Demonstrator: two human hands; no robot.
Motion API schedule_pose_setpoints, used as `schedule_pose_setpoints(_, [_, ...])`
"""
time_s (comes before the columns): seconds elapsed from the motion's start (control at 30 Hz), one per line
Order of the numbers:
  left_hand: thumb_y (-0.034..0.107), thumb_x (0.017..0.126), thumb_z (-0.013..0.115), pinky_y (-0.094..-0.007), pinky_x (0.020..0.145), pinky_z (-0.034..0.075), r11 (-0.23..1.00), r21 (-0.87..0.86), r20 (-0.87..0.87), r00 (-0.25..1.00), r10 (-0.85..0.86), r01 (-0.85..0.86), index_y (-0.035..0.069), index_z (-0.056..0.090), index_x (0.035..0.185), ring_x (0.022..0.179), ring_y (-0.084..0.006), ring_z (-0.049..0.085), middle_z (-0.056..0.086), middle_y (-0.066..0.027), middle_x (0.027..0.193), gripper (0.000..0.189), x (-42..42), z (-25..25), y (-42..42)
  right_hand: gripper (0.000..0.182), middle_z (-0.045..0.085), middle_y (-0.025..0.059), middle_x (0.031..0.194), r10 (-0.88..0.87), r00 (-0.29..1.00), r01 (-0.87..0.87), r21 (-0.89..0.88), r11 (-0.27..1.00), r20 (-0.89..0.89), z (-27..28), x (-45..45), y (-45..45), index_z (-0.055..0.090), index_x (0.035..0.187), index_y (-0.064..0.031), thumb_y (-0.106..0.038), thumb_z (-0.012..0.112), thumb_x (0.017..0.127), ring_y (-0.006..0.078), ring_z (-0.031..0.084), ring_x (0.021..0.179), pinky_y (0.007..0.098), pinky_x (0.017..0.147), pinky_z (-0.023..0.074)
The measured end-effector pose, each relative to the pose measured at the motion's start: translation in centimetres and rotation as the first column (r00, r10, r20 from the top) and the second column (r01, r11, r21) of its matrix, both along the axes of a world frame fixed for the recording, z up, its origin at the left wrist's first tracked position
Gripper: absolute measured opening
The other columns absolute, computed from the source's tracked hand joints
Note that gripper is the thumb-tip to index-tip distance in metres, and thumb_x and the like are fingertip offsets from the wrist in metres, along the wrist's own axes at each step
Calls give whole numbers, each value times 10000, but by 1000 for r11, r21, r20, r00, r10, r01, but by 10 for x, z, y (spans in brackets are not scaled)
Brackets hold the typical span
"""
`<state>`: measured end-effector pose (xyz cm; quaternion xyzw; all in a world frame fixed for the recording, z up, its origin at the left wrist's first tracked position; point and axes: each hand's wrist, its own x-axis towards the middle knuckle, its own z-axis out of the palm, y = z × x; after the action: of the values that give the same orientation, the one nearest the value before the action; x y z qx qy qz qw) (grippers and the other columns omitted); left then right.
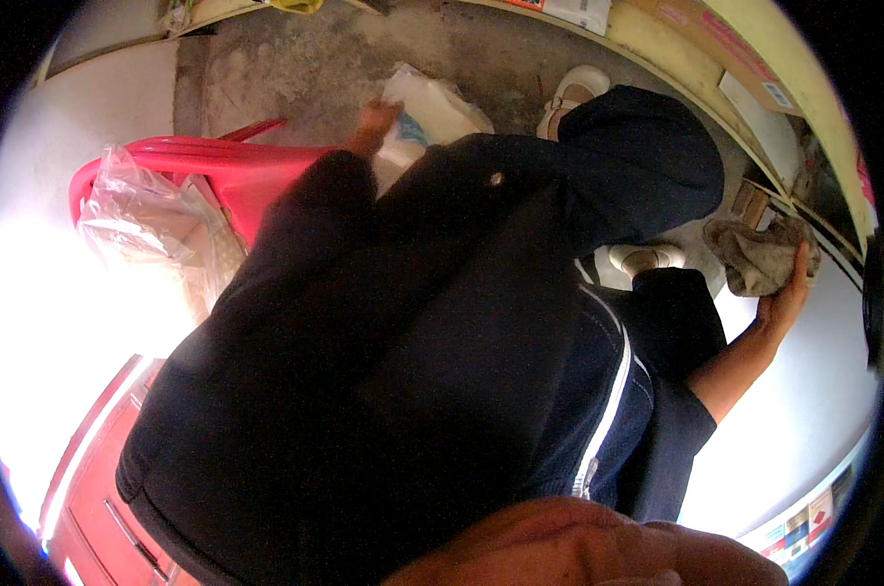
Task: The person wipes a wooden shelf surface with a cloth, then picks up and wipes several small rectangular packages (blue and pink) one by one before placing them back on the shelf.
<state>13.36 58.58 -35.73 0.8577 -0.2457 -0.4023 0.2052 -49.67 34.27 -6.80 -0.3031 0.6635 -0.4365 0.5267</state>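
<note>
My left hand point(374, 126) grips the near-left edge of a white plastic package point(446, 110) with a patch of blue print, low over the concrete floor. Part of that package is hidden behind my dark clothing. Out to the right, my right hand point(785, 297) holds a crumpled grey-brown cloth point(750, 256), its fingers wrapped around the far side. My dark jacket point(383, 351), with a white-edged zip, fills the middle of the view. One bent knee point(643, 161) in dark trousers shows between the two hands.
A red plastic chair point(244, 172) stands at the left, with a clear plastic bag point(145, 220) on it. Pale shoes point(581, 88) are on the concrete floor point(288, 66). A yellowish shelf edge point(662, 55) curves along the upper right, bearing a cardboard box point(750, 62). Red panelling point(105, 476) shows at lower left.
</note>
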Motion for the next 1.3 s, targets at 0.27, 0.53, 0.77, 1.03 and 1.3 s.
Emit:
schedule_pose_setpoints(0.27, [344, 784, 688, -382, 700, 481, 975, 86, 269, 938, -219, 203, -4, 588, 1116, 829, -263, 623, 655, -155, 959, 491, 43, 40, 0, 556, 558, 179, 1198, -5, 999, 4, 18, 1000, 48, -3, -2, -3, 511, 1198, 84, -313, 660, 837, 289, 560, 1079, 398, 914, 465])
schedule_pose_setpoints(0.53, [419, 767, 670, -409, 796, 461, 972, 54, 292, 927, -235, 229, 15, 532, 1183, 944, -345, 595, 618, -203, 1052, 595, 60, 2, 3, 561, 568, 172, 1181, -39, 999, 40, -15, 999, 23, 10, 5, 6, 485, 1227, 55, -301, 672, 835, 285, 571, 1053, 392, 903, 468])
schedule_pose_setpoints(0.77, [416, 720, 693, -437, 940, 432, 858, 92, 236, 826, -511, 505, -13, 407, 1314, 1123, -380, 520, 521, -237, 1243, 787, 48, 2, -28, 499, 582, 156, 1154, 23, 999, -17, -227, 974, 23, 27, 34, 10, 521, 1200, 46, -265, 669, 840, 252, 590, 1000, 356, 831, 487])
schedule_pose_setpoints(1.03, [200, 848, 637, -336, 888, 467, 455, -270, 474, 529, -704, 848, 53, 490, 1267, 1032, -238, 589, 592, -123, 1174, 468, -72, 189, -205, 492, 583, 130, 1155, -32, 997, 58, -381, 923, 74, 57, 31, 22, 526, 1213, 16, -271, 666, 839, 226, 566, 1031, 347, 858, 461])
schedule_pose_setpoints(1.3, [201, 834, 655, -312, 887, 463, 194, -665, 294, 492, -819, 722, 51, 541, 1206, 1039, -205, 570, 573, -115, 1167, 417, -347, 350, -308, 412, 619, 77, 1064, -14, 986, 72, -346, 936, 168, 60, 11, 25, 574, 1152, -10, -253, 671, 834, 187, 576, 930, 301, 817, 456])
